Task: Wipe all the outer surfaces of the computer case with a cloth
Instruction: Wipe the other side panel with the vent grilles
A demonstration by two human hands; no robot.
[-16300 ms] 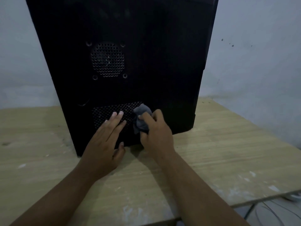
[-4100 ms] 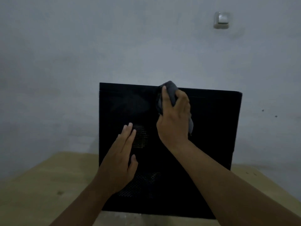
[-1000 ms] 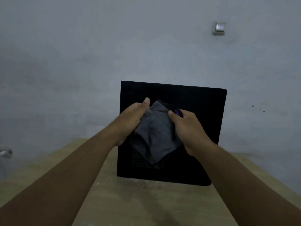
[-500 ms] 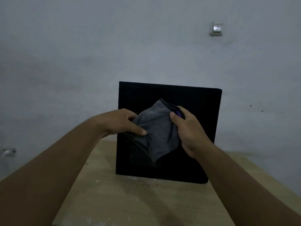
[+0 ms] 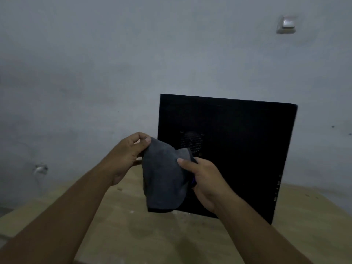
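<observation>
The computer case (image 5: pixel 238 149) stands upright on the bench (image 5: pixel 152 235) close to the wall, its broad vented side panel facing the person, ahead of the hands and to their right. The cloth (image 5: pixel 162 180) hangs in front of the panel's lower left corner, held by 2 hands: the left hand (image 5: pixel 127 155) pinches its upper corner between thumb and curled fingers, and the right hand (image 5: pixel 207 185) grips its right edge with the thumb on top. Judgement: the right hand is nearer the panel, so the next wipe calls for a reach forward and rightward.
</observation>
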